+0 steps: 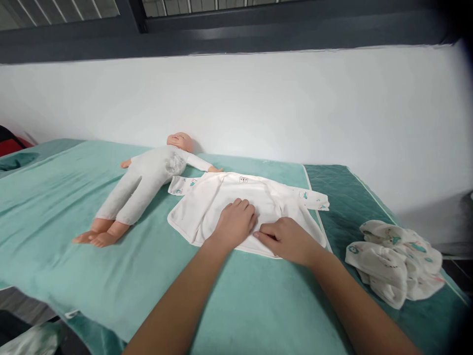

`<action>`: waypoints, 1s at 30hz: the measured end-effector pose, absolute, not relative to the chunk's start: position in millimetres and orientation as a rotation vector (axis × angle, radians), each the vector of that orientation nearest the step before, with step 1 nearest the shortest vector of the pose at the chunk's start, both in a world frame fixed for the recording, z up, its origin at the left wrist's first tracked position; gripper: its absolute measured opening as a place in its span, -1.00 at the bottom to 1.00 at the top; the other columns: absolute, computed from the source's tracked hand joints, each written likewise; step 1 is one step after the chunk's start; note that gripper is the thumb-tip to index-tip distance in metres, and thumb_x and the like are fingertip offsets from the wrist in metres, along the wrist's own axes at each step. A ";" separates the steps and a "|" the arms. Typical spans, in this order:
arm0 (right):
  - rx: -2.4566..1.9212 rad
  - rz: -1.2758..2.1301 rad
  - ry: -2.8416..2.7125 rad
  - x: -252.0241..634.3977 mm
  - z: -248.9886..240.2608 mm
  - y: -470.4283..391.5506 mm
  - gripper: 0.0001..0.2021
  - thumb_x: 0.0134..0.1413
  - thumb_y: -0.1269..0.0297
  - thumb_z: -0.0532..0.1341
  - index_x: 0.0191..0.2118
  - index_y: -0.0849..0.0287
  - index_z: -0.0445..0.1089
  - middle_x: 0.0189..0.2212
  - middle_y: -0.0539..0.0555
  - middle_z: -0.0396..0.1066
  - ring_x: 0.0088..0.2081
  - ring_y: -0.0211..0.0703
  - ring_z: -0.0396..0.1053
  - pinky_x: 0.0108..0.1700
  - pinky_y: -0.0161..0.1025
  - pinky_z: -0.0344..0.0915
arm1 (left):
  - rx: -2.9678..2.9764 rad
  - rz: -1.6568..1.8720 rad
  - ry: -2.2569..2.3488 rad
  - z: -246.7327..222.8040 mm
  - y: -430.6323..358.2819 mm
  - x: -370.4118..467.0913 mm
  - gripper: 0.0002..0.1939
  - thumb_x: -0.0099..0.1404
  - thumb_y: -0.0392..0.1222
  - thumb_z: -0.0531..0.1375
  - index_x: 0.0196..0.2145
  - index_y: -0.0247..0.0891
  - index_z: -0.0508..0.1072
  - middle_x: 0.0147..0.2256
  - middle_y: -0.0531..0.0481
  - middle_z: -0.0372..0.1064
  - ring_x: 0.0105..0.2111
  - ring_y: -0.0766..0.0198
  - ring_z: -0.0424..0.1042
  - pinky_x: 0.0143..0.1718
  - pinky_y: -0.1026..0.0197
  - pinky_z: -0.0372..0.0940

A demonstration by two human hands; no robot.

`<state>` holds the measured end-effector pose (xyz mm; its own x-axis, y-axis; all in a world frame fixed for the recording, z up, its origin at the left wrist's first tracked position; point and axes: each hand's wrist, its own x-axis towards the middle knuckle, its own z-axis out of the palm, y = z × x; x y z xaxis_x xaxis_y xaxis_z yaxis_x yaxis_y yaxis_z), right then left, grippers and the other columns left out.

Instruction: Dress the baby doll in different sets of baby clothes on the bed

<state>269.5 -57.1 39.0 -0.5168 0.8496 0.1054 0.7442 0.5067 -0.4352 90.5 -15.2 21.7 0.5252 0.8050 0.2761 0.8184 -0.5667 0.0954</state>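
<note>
A white baby jacket with printed sleeves lies spread with its front opened out, its neck label toward the wall. My left hand rests on the middle of it, fingers curled under and closed. Just to its right, my right hand is closed as well, thumb and forefinger pinched low on the jacket. Whatever is between the fingers of either hand is hidden. At the left a baby doll in a white bodysuit lies on its back, one hand close to the jacket's collar.
Crumpled white printed baby clothes sit at the right on a dark green quilted cover. A light green sheet covers most of the bed. Behind it stands a white wall below a dark window frame.
</note>
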 end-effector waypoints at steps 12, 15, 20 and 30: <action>-1.253 0.699 -2.391 269.6 42.5 -60.7 -0.56 0.32 0.12 0.06 -0.58 0.13 0.33 -0.76 -0.08 0.30 -0.64 -0.28 0.22 -0.47 -0.29 0.01 | -2.840 -0.272 -1.420 11.0 -49.4 72.8 -0.43 0.48 0.00 -0.14 0.37 -0.17 0.04 0.42 -0.15 -0.21 0.42 -0.02 -0.27 0.35 -0.27 -0.21; -1.255 0.723 -2.387 270.0 44.3 -61.5 -0.53 0.30 0.12 0.07 -0.64 0.14 0.26 -0.77 -0.07 0.29 -0.64 -0.29 0.21 -0.47 -0.30 0.04 | -2.836 -0.281 -1.449 10.7 -55.4 72.4 -0.42 0.48 0.08 -0.18 0.37 -0.13 0.05 0.42 -0.12 -0.19 0.42 0.00 -0.24 0.35 -0.26 -0.22; -1.222 0.799 -2.392 273.2 46.8 -64.1 -0.53 0.30 0.18 0.07 -0.66 0.15 0.19 -0.76 -0.06 0.34 -0.66 -0.33 0.20 -0.47 -0.32 0.08 | -2.855 -0.278 -1.472 11.4 -60.6 71.0 -0.38 0.47 0.14 -0.22 0.38 -0.10 0.04 0.42 -0.08 -0.22 0.42 -0.01 -0.25 0.36 -0.27 -0.25; -1.267 0.942 -2.306 273.1 42.6 -63.7 -0.57 0.29 0.16 0.07 -0.61 0.15 0.28 -0.74 -0.09 0.34 -0.65 -0.34 0.21 -0.48 -0.34 0.11 | -2.884 -0.300 -1.511 13.8 -64.2 69.7 -0.39 0.46 0.16 -0.19 0.37 -0.04 0.05 0.42 -0.04 -0.21 0.42 -0.01 -0.24 0.36 -0.28 -0.25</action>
<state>273.1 -63.7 42.6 -0.5412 0.8408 -0.0157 0.6114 0.3806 -0.6938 69.7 -64.2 13.8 0.5580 0.8235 0.1020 0.8001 -0.5666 0.1970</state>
